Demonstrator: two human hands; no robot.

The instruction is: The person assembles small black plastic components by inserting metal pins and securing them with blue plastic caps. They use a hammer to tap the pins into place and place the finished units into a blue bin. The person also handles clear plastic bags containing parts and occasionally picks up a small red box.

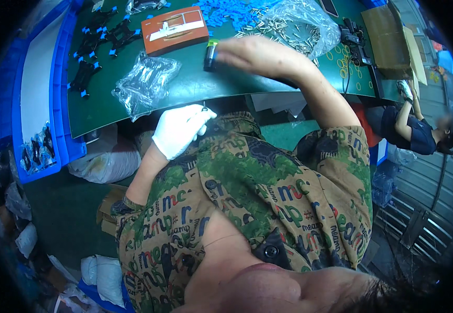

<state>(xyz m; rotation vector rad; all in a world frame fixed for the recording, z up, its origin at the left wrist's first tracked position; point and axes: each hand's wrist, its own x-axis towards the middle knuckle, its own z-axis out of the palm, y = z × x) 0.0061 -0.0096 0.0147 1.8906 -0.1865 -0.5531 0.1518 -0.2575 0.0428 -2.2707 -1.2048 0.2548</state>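
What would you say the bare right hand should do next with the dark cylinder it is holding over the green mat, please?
Probably bring the dark cylinder back toward the gloved left hand: that hand waits at the table edge pinching something tiny, while the right hand is blurred above the mat.

A white glove covers the left hand. At twelve o'clock, a dark green table mat carries bright blue clips, an orange-brown box with white panels and silvery pins. At nine o'clock, blue bins. The shirt is camouflage green and tan with coloured lettering.
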